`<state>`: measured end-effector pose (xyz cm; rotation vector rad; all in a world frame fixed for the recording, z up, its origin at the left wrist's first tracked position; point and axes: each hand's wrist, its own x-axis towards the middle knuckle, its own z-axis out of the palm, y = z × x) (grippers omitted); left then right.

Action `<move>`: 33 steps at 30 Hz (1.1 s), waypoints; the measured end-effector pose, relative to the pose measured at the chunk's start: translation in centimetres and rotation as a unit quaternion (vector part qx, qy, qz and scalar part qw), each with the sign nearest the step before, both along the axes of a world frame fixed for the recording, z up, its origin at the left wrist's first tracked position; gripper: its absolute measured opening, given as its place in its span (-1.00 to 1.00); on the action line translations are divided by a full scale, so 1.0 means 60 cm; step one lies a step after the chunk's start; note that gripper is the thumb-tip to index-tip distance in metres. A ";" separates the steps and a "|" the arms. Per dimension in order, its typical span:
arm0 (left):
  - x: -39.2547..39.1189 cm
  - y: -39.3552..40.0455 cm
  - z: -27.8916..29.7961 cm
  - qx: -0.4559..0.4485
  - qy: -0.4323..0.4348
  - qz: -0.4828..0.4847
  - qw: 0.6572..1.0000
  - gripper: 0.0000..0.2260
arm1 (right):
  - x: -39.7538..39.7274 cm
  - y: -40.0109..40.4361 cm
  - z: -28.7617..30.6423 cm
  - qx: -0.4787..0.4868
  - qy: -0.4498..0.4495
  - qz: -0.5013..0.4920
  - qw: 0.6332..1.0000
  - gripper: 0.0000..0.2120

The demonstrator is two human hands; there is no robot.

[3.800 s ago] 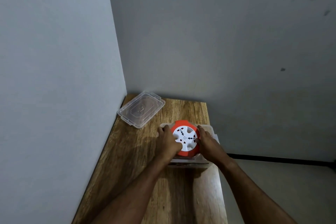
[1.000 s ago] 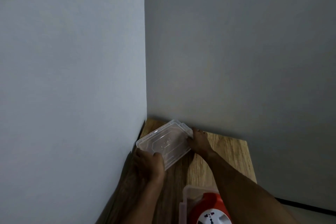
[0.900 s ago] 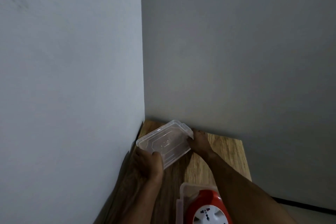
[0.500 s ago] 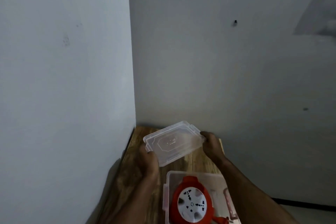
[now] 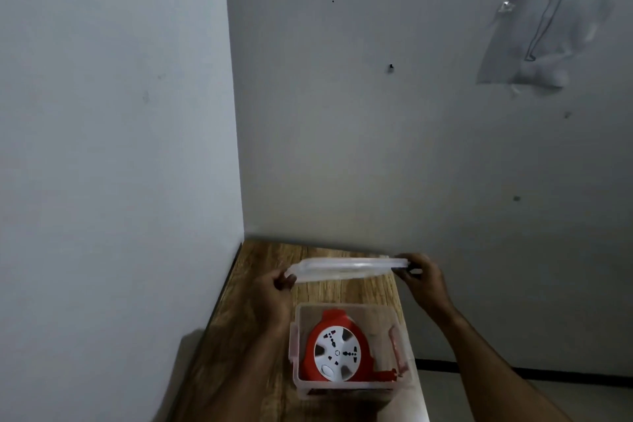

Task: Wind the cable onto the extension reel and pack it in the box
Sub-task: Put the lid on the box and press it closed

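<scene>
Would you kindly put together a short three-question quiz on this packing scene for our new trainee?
1. True or false: the lid is already snapped onto the box.
2. Multiple choice: the reel is (a) on the bare table, (b) inside the clear box, (c) in the left hand.
3. Fill in: the left hand and the right hand hold the lid by its two opposite ____.

Key: 1 false, it is held in the air beyond the box. 2 b. 3 ends.
</scene>
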<state>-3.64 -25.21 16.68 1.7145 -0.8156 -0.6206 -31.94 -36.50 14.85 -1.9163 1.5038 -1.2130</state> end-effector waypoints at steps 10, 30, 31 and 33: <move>-0.019 0.042 -0.003 -0.012 -0.076 -0.024 0.997 -0.86 | -0.006 0.039 0.003 0.008 -0.011 -0.039 0.999 -0.75; -0.006 0.123 -0.068 0.195 -0.247 -0.122 0.941 -0.70 | 0.013 0.110 -0.078 0.122 0.182 -0.010 0.976 -0.88; -0.007 0.123 -0.069 0.199 -0.248 -0.122 0.940 -0.70 | 0.013 0.108 -0.082 0.119 0.185 -0.012 0.975 -0.87; -0.011 0.118 -0.073 0.195 -0.251 -0.119 0.941 -0.69 | 0.015 0.108 -0.081 0.131 0.190 -0.023 0.973 -0.85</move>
